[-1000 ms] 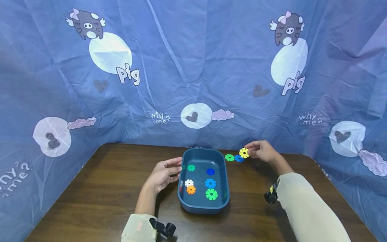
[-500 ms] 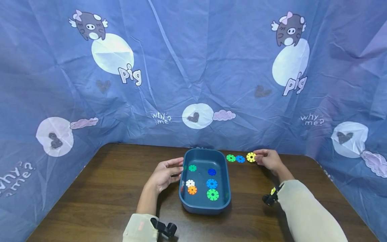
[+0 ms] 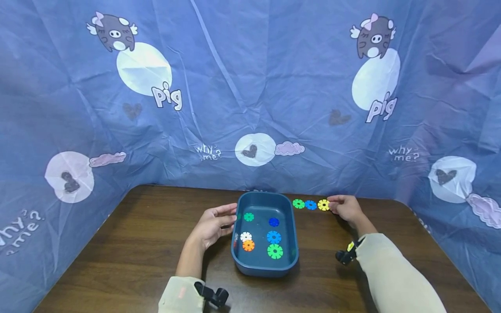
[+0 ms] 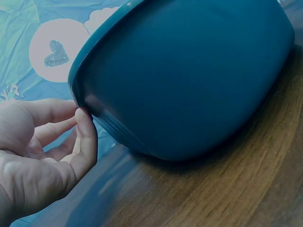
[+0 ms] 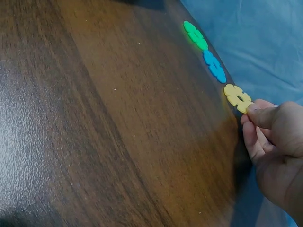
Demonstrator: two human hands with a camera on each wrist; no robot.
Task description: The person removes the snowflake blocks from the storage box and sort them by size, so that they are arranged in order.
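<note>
In the head view a dark blue plastic bin (image 3: 264,270) stands mid-table with several notched snowflake discs inside. My left hand (image 3: 209,226) is at its left side; in the left wrist view the thumb and index finger (image 4: 57,111) pinch the bin's edge (image 4: 189,85). My right hand (image 3: 348,211) pinches a yellow snowflake disc (image 3: 323,204) by its right side, close to the tabletop. Left of that, along the far table edge, lie a blue disc (image 3: 311,204) and a green disc (image 3: 298,203). The right wrist view shows the yellow disc (image 5: 238,98) between thumb and fingers.
In the bin are a large green disc (image 3: 275,251), two blue discs, a smaller green disc (image 3: 248,216), a white disc (image 3: 245,236) and an orange disc (image 3: 248,245). A blue printed curtain (image 3: 258,104) hangs behind the brown wooden table (image 3: 117,261).
The right hand has moved the yellow disc right and down, from over the blue disc to the right end of the row, then slightly left. The left hand stays at the bin.
</note>
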